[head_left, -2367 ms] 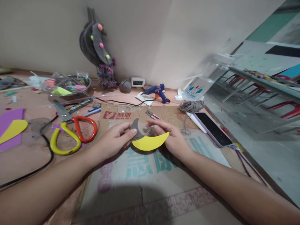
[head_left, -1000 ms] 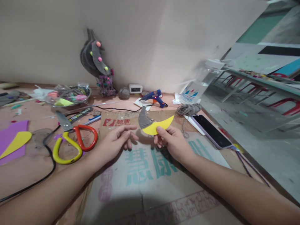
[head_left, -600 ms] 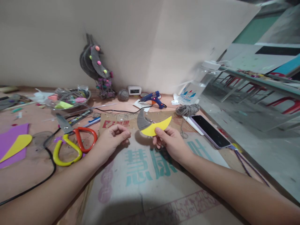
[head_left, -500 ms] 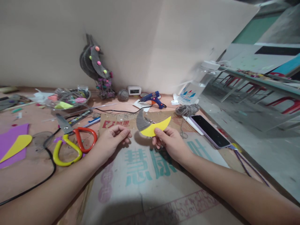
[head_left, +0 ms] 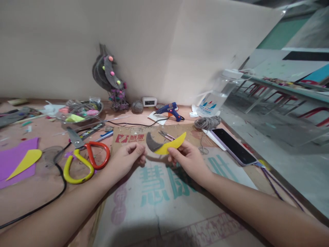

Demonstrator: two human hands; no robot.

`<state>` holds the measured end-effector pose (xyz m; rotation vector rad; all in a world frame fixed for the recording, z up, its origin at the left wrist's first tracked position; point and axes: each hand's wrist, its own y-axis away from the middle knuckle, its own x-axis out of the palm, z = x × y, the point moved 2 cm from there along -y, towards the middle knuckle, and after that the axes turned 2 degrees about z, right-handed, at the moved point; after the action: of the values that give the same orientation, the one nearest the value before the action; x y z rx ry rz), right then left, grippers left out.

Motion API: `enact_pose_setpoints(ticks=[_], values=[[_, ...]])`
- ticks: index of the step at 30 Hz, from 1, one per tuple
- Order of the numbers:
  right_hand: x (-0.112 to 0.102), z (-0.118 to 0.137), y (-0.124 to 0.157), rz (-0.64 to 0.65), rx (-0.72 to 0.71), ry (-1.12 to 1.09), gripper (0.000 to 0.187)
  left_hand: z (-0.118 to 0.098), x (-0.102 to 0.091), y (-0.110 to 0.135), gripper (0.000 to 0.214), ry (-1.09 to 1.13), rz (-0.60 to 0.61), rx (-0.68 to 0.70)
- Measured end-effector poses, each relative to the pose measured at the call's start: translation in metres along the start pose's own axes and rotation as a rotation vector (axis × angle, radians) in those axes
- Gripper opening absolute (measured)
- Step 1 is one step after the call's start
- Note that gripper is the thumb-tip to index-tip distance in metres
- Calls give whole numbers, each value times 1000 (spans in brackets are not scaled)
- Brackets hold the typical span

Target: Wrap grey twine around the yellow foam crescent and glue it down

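Note:
My right hand (head_left: 187,156) pinches a crescent (head_left: 171,144) by its lower edge, thumb in front. The crescent's right part is smooth yellow; its left part is covered in grey yarn (head_left: 153,142). To its left, my left hand (head_left: 132,154) is closed, thumb against the bent fingers, apart from the crescent. Whatever those fingers pinch is too fine to make out. Behind the crescent a small pair of snips (head_left: 166,135) lies on the printed cardboard sheet (head_left: 123,195), which spreads out below both hands.
Scissors (head_left: 84,151) and purple foam (head_left: 17,161) with a yellow piece (head_left: 28,161) lie left. Behind are a bowl (head_left: 100,111), yarn-wrapped ornament (head_left: 109,77) and blue glue gun (head_left: 169,110). A grey yarn bundle (head_left: 207,122), phone (head_left: 234,146) and bottle (head_left: 218,94) are right.
The crescent has tilted and shifted slightly in my right hand, its grey end lower. My left hand has come a little nearer to it. The whole view has shifted slightly.

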<state>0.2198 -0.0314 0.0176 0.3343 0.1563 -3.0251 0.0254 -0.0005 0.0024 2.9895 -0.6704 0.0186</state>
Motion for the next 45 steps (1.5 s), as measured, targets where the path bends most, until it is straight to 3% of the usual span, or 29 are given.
enact_pose_setpoints(ticks=[4,8,12,16,20,22,24,26,30,33,36,37,40,45], values=[[-3,5,5,-53,-323,380,6,-2,3,1,31,-143,60,46],[-2,9,11,156,-697,729,8,-5,3,2,27,-265,40,71],[2,11,15,230,-828,900,13,-9,2,3,30,-291,33,99],[4,12,14,247,-734,784,15,-8,1,2,25,-219,8,80],[-1,9,11,59,-532,591,15,-4,1,1,24,-184,22,65],[-2,6,9,35,-438,526,31,-3,1,1,24,-184,30,63],[0,3,5,101,-349,451,52,-2,1,1,24,-184,29,57],[3,0,1,172,-267,399,59,-2,1,2,24,-174,23,52],[0,4,-4,221,-127,454,22,0,1,0,26,-142,-7,32],[-10,20,-2,309,-31,483,22,1,-1,-1,26,-113,-47,10],[-21,39,2,554,-6,492,28,-1,-3,-1,26,-149,-94,-4],[-26,45,2,548,-37,544,30,-1,-3,-1,26,-173,-104,-2],[-45,56,-5,355,-93,713,33,-2,-3,0,23,-224,-117,6],[-78,50,-23,82,-75,754,30,3,-4,-1,23,-161,-107,37]])
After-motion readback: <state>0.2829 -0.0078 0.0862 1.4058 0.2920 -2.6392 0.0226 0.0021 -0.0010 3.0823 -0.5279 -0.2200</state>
